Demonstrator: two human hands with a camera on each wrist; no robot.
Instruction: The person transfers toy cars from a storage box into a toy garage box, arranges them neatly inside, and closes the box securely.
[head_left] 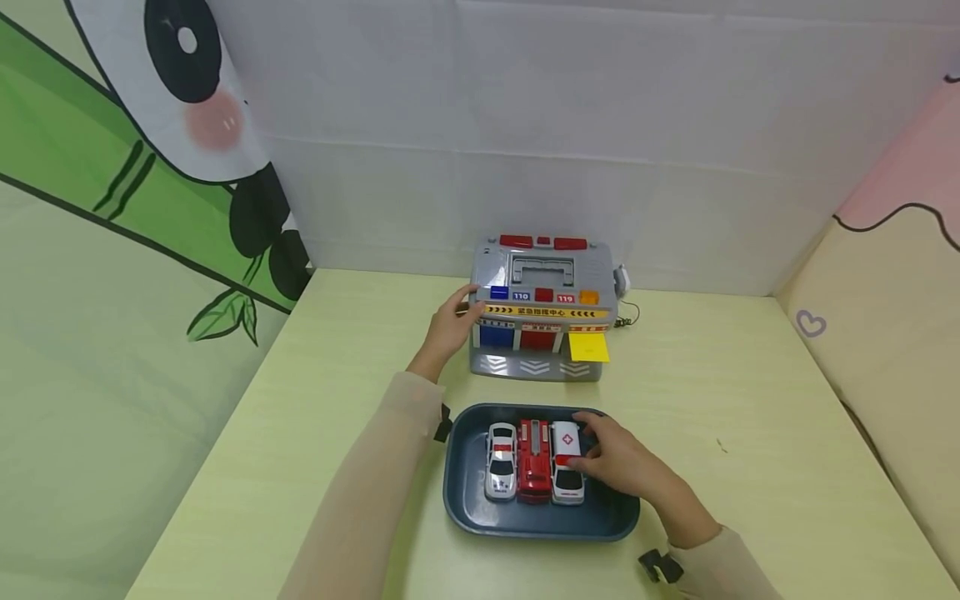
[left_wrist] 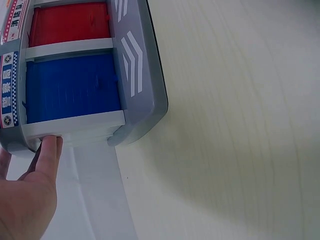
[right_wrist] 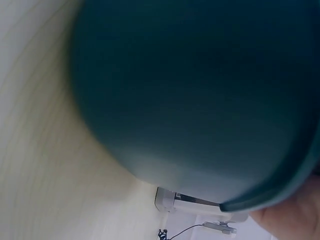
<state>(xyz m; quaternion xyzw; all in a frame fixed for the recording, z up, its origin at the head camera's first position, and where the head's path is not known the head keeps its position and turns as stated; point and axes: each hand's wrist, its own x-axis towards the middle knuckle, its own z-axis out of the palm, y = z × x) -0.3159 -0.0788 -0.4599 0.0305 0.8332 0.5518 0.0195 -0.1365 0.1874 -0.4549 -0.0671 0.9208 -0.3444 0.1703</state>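
My left hand (head_left: 448,327) rests against the left side of a grey toy emergency-centre garage (head_left: 536,287). In the left wrist view, its extended fingers (left_wrist: 48,157) touch the side wall near the blue door (left_wrist: 74,89). My right hand (head_left: 624,460) is over the right part of a dark blue tray (head_left: 468,518), thumb and fingers pinching a white toy ambulance (head_left: 567,483) with a red cross. Beside it in the tray stand a red toy fire engine (head_left: 534,479) and a white toy police car (head_left: 500,475). The tray wall (right_wrist: 190,100) hides the cars in the right wrist view.
A yellow flap (head_left: 588,347) sticks out at the garage's right front, beside a red door (head_left: 537,340). A handset (head_left: 621,282) with a coiled cord hangs on its right side. Printed cloth walls (head_left: 585,158) bound the pale wooden table (head_left: 757,467).
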